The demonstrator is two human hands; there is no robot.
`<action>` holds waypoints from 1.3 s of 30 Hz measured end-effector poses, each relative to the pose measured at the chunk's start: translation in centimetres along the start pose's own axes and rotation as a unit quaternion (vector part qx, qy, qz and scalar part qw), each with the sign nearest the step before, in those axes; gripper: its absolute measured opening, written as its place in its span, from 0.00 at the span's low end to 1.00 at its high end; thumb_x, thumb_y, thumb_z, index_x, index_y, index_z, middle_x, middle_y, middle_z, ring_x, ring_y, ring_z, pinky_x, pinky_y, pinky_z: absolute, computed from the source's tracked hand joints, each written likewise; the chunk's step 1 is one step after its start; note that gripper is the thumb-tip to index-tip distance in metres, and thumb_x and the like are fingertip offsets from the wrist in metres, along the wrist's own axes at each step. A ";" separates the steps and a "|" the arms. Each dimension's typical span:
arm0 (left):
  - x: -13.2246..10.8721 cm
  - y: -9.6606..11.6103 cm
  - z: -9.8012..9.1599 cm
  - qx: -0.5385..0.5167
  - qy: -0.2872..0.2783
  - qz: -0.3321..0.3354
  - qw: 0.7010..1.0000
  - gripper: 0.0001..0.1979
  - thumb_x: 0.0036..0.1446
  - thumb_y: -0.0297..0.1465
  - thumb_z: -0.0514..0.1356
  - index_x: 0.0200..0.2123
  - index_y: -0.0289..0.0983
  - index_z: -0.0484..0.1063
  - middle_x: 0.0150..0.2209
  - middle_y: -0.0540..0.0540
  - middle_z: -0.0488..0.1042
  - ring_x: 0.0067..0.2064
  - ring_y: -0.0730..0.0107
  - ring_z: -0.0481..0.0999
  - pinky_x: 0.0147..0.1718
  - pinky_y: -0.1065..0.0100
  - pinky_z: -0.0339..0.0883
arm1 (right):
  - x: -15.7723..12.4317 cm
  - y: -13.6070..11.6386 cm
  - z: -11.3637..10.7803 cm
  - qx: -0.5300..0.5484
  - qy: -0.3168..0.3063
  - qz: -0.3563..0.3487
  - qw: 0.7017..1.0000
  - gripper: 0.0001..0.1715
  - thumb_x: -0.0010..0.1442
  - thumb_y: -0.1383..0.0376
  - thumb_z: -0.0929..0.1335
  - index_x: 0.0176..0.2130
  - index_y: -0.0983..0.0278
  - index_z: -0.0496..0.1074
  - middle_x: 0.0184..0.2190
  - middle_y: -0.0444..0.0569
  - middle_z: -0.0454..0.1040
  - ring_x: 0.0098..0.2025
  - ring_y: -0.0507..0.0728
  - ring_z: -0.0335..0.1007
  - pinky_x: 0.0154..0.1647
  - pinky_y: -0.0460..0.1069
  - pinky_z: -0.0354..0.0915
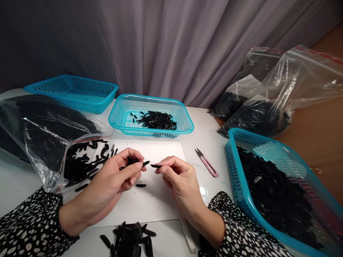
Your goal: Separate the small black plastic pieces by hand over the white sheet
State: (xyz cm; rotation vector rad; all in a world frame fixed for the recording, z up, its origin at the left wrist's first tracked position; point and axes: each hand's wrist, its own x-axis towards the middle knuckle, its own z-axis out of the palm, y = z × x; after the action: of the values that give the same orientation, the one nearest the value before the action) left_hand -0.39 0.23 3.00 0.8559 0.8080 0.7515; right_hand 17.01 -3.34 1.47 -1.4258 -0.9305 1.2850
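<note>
Head view: both hands work close together over the white sheet [160,203] on the worktop [16,182].
Left hand [118,175]: closed around a small clutch of black strips, one strip [145,163] poking out between thumb and forefinger.
Right hand [179,178]: pinching a single black strip [155,166] at its end, tip to tip with the left one but just apart.
Step in hand: seemingly a strip being drawn off the clutch and handled singly.
Next move calls for: a fine fingertip pinch, since the strips are small and slippery-looking.
Loose strip [140,185]: lies on the sheet under the hands.
Pink snips [207,163]: untouched, right of the sheet.
Middle basket [187,121]: a modest heap of strips.
Right basket [233,171]: nearly full.
Open bag [40,142]: left, spilling strips.
</note>
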 end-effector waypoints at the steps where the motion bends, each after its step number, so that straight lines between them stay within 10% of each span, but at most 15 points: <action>1: 0.0 0.0 0.0 0.000 -0.002 0.000 1.000 0.12 0.58 0.37 0.66 0.40 0.38 0.69 0.21 0.57 0.62 0.25 0.79 0.54 0.22 0.78 0.49 | 0.0 0.0 0.0 0.007 -0.003 0.007 1.000 0.40 0.41 0.42 0.75 0.34 0.76 0.71 0.24 0.46 0.65 0.21 0.36 0.48 0.21 0.36 0.47; 14: -0.2 0.0 0.4 0.032 0.004 0.030 0.999 0.12 0.56 0.36 0.68 0.35 0.37 0.69 0.22 0.57 0.62 0.23 0.82 0.54 0.20 0.79 0.49 | -0.4 -0.5 0.2 0.100 -0.117 0.002 0.988 0.31 0.55 0.46 0.64 0.36 0.69 0.49 0.31 0.44 0.67 0.19 0.37 0.48 0.17 0.36 0.44; 21: -0.3 -0.4 0.1 0.058 -0.006 0.046 0.997 0.10 0.59 0.36 0.67 0.35 0.38 0.70 0.23 0.57 0.61 0.24 0.82 0.56 0.22 0.78 0.51 | -0.6 -0.5 0.1 -0.040 -0.126 -0.038 0.990 0.32 0.57 0.47 0.68 0.47 0.70 0.66 0.23 0.41 0.54 0.23 0.35 0.49 0.24 0.33 0.51; 30: -0.3 -0.2 0.2 0.044 -0.015 0.049 0.998 0.09 0.59 0.35 0.66 0.36 0.37 0.70 0.25 0.55 0.67 0.24 0.83 0.58 0.21 0.77 0.48 | -0.3 -0.6 0.0 -0.075 -0.060 -0.041 0.995 0.30 0.54 0.48 0.71 0.40 0.72 0.76 0.36 0.50 0.73 0.34 0.38 0.65 0.37 0.34 0.62; 39: -0.1 -0.4 0.3 0.026 -0.005 0.013 1.000 0.16 0.61 0.43 0.64 0.40 0.37 0.67 0.29 0.50 0.74 0.21 0.83 0.54 0.21 0.74 0.42 | -0.2 -0.1 0.0 -0.041 -0.040 -0.016 0.998 0.40 0.50 0.38 0.70 0.34 0.75 0.69 0.19 0.42 0.51 0.25 0.36 0.47 0.26 0.34 0.48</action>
State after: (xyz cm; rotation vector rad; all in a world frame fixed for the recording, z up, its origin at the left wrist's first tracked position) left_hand -0.10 -0.19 2.79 0.9165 0.8121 0.7510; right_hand 16.99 -3.55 1.65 -1.4255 -1.0651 1.3010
